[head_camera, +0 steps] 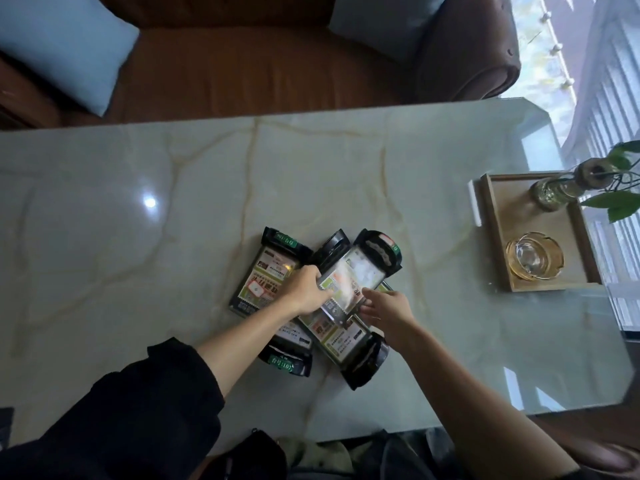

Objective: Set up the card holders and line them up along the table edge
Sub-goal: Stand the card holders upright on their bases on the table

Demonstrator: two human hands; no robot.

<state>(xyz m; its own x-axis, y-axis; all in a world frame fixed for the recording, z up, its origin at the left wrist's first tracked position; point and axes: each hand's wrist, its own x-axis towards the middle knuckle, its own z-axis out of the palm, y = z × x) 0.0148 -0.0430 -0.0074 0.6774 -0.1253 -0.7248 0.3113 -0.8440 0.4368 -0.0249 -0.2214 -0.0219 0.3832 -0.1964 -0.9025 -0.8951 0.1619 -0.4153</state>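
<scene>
Several card holders with black bases and printed cards lie flat in a loose pile at the middle of the marble table (pixel 173 188). The top card holder (pixel 360 271) is tilted, its black base toward the far right. My left hand (pixel 304 289) grips its near left edge. My right hand (pixel 388 308) touches its near right corner, fingers spread. Another card holder (pixel 266 271) lies to the left, and one (pixel 349 348) lies under the top one near me. A fourth base (pixel 287 362) shows under my left forearm.
A wooden tray (pixel 498 233) stands at the right, holding a glass ashtray (pixel 533 259) and a small vase with a green plant (pixel 557 192). A brown leather sofa (pixel 263 57) with light blue cushions (pixel 62 46) runs along the table's far edge.
</scene>
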